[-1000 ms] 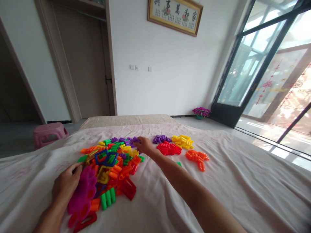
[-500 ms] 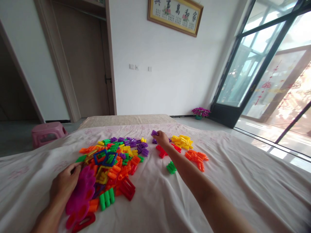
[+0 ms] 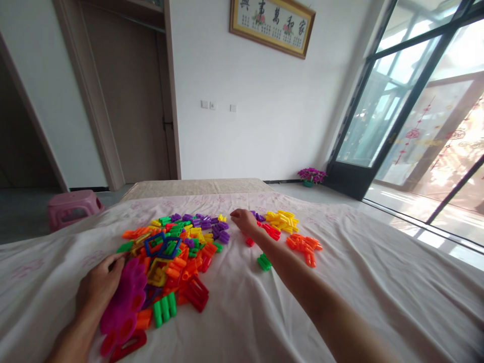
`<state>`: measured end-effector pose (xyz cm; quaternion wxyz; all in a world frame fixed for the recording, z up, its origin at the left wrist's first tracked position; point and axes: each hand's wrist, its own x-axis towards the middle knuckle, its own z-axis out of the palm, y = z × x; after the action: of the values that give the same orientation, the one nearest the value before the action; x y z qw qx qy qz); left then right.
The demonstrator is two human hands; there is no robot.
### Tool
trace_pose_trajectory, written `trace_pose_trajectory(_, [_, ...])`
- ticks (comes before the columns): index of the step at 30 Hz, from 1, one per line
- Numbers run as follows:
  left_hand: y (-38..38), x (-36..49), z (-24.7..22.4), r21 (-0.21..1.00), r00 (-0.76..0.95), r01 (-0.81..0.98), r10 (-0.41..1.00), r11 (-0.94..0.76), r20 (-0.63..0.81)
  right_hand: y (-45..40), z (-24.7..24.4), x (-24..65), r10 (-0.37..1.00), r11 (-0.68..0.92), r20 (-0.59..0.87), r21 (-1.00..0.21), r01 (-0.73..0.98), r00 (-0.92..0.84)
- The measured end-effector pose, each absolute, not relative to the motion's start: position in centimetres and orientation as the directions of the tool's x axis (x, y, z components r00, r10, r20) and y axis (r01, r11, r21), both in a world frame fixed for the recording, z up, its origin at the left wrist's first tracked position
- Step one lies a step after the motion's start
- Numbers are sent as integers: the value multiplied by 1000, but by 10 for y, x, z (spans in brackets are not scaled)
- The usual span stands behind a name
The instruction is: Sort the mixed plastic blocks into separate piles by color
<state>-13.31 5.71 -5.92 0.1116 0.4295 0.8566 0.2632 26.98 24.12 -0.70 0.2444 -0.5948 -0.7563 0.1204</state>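
A mixed heap of coloured plastic pieces (image 3: 189,262) lies on the pale cloth. At its left edge, my left hand (image 3: 100,282) rests with curled fingers against a magenta scalloped piece (image 3: 126,297); whether it grips anything is unclear. My right hand (image 3: 243,220) is over the cloth between the heap and the sorted groups, fingers together, and nothing shows in them. Close by are purple pieces (image 3: 258,217), partly behind the hand, and red pieces (image 3: 271,231). Yellow pieces (image 3: 282,221), orange pieces (image 3: 305,245) and a green piece (image 3: 264,261) lie to the right.
The cloth (image 3: 359,262) is wrinkled. Beyond the far edge is a beige surface (image 3: 196,186). A pink stool (image 3: 73,206) stands on the floor at left, and a pot of magenta flowers (image 3: 312,175) by the glass door (image 3: 372,111).
My right hand has moved slightly left and down toward the heap. The purple piece that was in its fingers no longer shows there. My left hand has barely moved.
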Motion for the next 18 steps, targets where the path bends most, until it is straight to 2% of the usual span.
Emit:
trace_pose_trajectory(2, [57,-133,-60,544,-612,681,789,490,56,235,-11,251,952,302,175,-429,851,-250])
trace_pose_trajectory(5, [57,-133,-61,549,-609,686,790,478,73,231,-16,230,967,255,109,-380,889,-231])
trace_pose_trajectory(8, [57,-133,-62,560,-594,690,801,458,76,231,-19,223,973,229,103,-381,896,-205])
trace_pose_trajectory(15, [58,-135,-64,571,-583,691,809,443,79,235,-16,244,961,270,181,-440,856,-210])
trace_pose_trajectory(18, [58,-136,-67,559,-583,703,806,441,98,246,-5,263,960,229,252,-452,862,-122])
